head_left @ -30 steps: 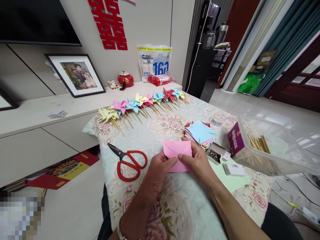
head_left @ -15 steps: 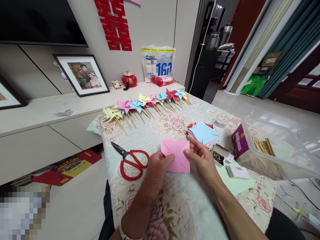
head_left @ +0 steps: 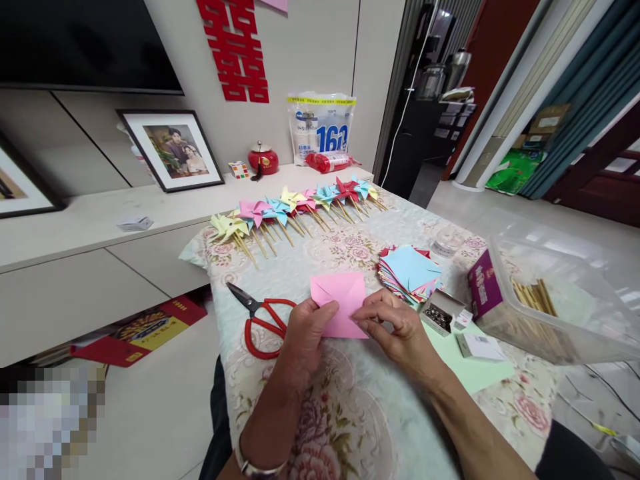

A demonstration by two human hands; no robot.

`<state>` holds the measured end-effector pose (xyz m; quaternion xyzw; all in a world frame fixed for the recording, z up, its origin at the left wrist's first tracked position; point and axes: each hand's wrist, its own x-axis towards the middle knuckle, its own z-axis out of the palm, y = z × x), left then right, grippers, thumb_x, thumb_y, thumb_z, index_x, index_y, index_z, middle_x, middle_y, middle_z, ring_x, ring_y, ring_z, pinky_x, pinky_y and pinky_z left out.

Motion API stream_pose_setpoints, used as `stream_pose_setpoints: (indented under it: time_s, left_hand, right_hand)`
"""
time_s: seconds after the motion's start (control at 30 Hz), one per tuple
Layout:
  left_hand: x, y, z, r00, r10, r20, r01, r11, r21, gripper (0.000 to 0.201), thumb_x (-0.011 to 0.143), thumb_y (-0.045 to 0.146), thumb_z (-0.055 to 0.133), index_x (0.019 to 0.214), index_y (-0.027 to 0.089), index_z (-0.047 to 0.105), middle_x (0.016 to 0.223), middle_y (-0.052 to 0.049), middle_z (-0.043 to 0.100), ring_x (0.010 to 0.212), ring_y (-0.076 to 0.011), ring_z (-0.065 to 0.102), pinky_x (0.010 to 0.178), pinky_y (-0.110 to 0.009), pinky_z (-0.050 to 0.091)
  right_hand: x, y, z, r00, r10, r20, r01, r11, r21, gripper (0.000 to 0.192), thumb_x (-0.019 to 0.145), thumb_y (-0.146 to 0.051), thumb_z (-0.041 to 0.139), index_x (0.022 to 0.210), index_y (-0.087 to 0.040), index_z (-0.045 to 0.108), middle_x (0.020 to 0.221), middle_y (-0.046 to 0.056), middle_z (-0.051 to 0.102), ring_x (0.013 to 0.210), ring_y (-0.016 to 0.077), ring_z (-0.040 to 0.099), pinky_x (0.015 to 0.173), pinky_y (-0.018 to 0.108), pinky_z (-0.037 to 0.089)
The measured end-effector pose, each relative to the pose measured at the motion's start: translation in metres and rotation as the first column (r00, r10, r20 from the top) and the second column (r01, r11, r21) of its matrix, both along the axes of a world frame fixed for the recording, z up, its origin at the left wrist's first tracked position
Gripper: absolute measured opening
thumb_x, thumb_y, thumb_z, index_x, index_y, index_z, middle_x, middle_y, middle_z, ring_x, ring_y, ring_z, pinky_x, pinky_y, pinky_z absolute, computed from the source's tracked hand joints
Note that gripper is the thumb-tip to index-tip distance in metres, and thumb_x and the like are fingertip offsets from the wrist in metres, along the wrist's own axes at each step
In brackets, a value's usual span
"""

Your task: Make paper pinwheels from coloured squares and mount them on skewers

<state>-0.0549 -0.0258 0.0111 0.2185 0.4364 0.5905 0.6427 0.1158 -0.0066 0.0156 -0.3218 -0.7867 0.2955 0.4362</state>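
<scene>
A row of finished paper pinwheels on thin wooden sticks [head_left: 295, 210], in yellow, pink, blue and red, is laid out along the far edge of the floral tablecloth [head_left: 350, 413], toward 12 o'clock from the hands. That part of the work is judged done. A good deal appears left: a fanned stack of coloured paper squares [head_left: 410, 270] lies uncut at 2 o'clock, and many bare sticks are seen in the clear plastic box [head_left: 555, 300] at 3 o'clock.

The piece in hand, a pink square sheet of paper with diagonal creases [head_left: 337, 303], is held flat just above the cloth between both hands. It is judged to be at an early stage, creased but with no pin and no stick.

The left hand [head_left: 303, 340] is closed on the sheet's near left edge, thumb on top. The right hand [head_left: 400, 330] is pinched on the near right corner, fingertips [head_left: 363, 319] curled onto the paper. Most of the sheet lies beyond the fingers, toward 12 o'clock.

The red-handled scissors [head_left: 260, 320] rest untouched at 9 o'clock, just beside the left hand. A small open box of metal pins [head_left: 439, 315] sits at 3 o'clock, near the right hand.
</scene>
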Motion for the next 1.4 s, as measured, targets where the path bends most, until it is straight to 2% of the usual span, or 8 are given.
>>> stream_pose_setpoints:
  time_s: [0.2,0.37,0.6,0.73,0.93,1.3,1.4]
  left_hand:
    - [0.002,0.001,-0.002,0.998,0.027,-0.056,-0.028,1.000,-0.009,0.034,0.061,0.027,0.081,0.089,0.008,0.074,0.066,-0.005,0.073,0.058,-0.0161,0.061,0.061,-0.027,0.048]
    - [0.004,0.001,-0.004,0.985,0.046,-0.167,-0.048,0.999,-0.012,0.031,0.061,0.027,0.078,0.085,0.007,0.074,0.063,-0.005,0.071,0.057,-0.0156,0.058,0.056,-0.026,0.045]
    - [0.005,0.001,-0.007,0.937,0.056,-0.345,-0.055,0.998,0.012,0.025,0.064,0.028,0.074,0.081,0.009,0.074,0.062,-0.002,0.071,0.055,-0.0140,0.057,0.054,-0.023,0.042]
    - [0.006,0.003,-0.013,0.923,0.032,-0.382,-0.027,0.999,0.020,0.026,0.063,0.030,0.074,0.080,0.010,0.075,0.064,-0.003,0.072,0.057,-0.0148,0.059,0.056,-0.023,0.044]
    - [0.008,0.006,-0.020,0.939,-0.012,-0.344,0.009,1.000,-0.011,0.027,0.060,0.030,0.075,0.079,0.011,0.075,0.065,-0.002,0.072,0.056,-0.0142,0.059,0.054,-0.023,0.044]
    - [0.010,0.003,-0.009,0.951,-0.063,-0.302,0.058,0.998,-0.025,0.027,0.057,0.027,0.079,0.078,0.011,0.075,0.061,0.000,0.068,0.054,-0.0132,0.056,0.053,-0.022,0.041]
    - [0.010,0.002,-0.006,0.954,-0.058,-0.295,0.053,0.998,-0.027,0.022,0.056,0.026,0.079,0.073,0.012,0.074,0.058,0.002,0.065,0.052,-0.0118,0.053,0.050,-0.021,0.038]
  right_hand:
    - [0.003,0.000,0.002,0.997,0.039,0.069,-0.041,0.998,0.037,0.022,0.093,-0.013,0.061,0.099,-0.028,0.077,0.087,0.003,0.058,0.081,0.0165,0.060,0.070,0.028,0.047]
    - [0.004,0.000,0.001,0.992,0.071,0.106,-0.072,0.997,0.007,0.022,0.094,-0.013,0.058,0.099,-0.026,0.076,0.089,0.005,0.059,0.084,0.0175,0.060,0.071,0.029,0.047]
    - [0.004,0.000,0.002,0.989,0.108,0.096,-0.091,0.981,-0.174,0.013,0.092,-0.020,0.063,0.093,-0.023,0.075,0.085,0.004,0.061,0.081,0.0172,0.059,0.072,0.029,0.045]
    - [0.002,-0.001,0.004,0.994,0.064,0.092,-0.039,0.967,-0.251,0.011,0.090,-0.024,0.064,0.084,-0.020,0.072,0.081,0.003,0.061,0.078,0.0172,0.058,0.070,0.029,0.043]
    - [-0.001,-0.002,0.006,0.987,-0.038,0.156,0.089,0.937,-0.337,0.017,0.086,-0.029,0.063,0.073,-0.019,0.065,0.073,0.001,0.057,0.067,0.0150,0.050,0.060,0.027,0.037]
    - [-0.005,-0.003,0.004,0.983,-0.082,0.164,0.146,0.893,-0.426,0.015,0.079,-0.027,0.059,0.067,-0.018,0.059,0.069,-0.001,0.055,0.063,0.0134,0.046,0.057,0.026,0.033]
    - [-0.006,-0.003,0.004,0.982,-0.088,0.168,0.155,0.886,-0.438,0.014,0.078,-0.026,0.058,0.065,-0.019,0.058,0.068,-0.001,0.055,0.062,0.0135,0.047,0.057,0.026,0.033]
